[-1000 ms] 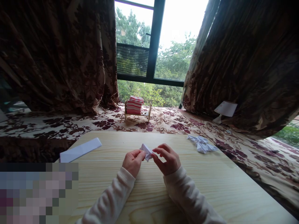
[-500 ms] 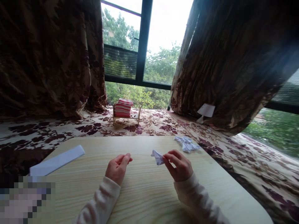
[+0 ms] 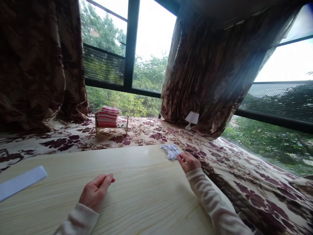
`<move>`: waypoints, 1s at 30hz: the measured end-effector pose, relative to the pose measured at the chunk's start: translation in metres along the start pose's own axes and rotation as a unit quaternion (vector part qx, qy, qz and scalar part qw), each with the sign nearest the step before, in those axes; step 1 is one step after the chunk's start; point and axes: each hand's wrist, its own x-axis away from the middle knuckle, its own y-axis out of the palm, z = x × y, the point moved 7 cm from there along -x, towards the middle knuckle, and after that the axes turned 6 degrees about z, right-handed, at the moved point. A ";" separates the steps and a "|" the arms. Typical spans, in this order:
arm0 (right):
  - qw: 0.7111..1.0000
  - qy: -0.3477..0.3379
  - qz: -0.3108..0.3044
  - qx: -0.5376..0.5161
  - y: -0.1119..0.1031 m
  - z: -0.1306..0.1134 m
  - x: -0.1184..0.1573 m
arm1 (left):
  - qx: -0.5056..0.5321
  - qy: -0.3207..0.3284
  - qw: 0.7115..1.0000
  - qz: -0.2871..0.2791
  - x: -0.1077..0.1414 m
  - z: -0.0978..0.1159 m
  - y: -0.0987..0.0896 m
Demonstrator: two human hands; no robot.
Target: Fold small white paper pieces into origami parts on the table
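My right hand (image 3: 189, 162) is at the far right part of the table, its thumb and fingers pinched on a folded white paper at the near edge of a small pile of folded papers (image 3: 170, 150). The held paper blends into the pile. My left hand (image 3: 95, 192) rests loosely closed over the left middle of the pale wooden table (image 3: 137, 189), with nothing visible in it. A long flat strip of folded white paper (image 3: 23, 182) lies at the table's left side.
Beyond the table, a small rack (image 3: 127, 125) holds stacked red-and-white cloths (image 3: 107, 117) on a floral cover (image 3: 146, 135). A small white lamp (image 3: 192, 117) stands to the right, before dark curtains (image 3: 202, 71) and windows.
My right hand has carried the folded paper away to the right, up to the pile. The view has turned right, and my left hand remains closed over the table.
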 end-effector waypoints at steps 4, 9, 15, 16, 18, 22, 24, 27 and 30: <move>0.999 0.004 -0.037 0.026 0.045 -0.024 -0.014 | -0.015 0.017 1.000 0.001 0.000 0.002 0.000; 0.996 0.018 -0.074 0.056 0.074 -0.029 -0.019 | 0.002 0.024 1.000 0.004 0.002 0.005 0.001; 0.990 0.019 -0.114 0.082 0.075 -0.025 -0.014 | -0.001 0.030 1.000 -0.005 0.002 0.004 0.002; 0.989 0.018 -0.119 0.084 0.072 -0.025 -0.014 | -0.001 0.030 1.000 -0.007 0.002 0.004 0.002; 0.988 0.015 -0.124 0.088 0.065 -0.024 -0.012 | 0.000 0.030 0.999 -0.011 0.002 0.004 0.002; 0.986 0.005 -0.137 0.090 0.054 -0.030 -0.004 | -0.002 0.029 0.999 -0.013 0.003 0.007 0.003; 0.984 -0.005 -0.154 0.085 0.056 -0.037 -0.001 | -0.007 0.030 0.999 -0.015 0.004 0.008 0.003; 0.981 -0.005 -0.177 0.084 0.065 -0.044 -0.002 | -0.017 0.032 0.999 -0.024 0.004 0.009 0.005; 0.975 -0.011 -0.201 0.089 0.076 -0.048 -0.010 | -0.019 0.038 0.999 -0.032 0.004 0.009 0.006</move>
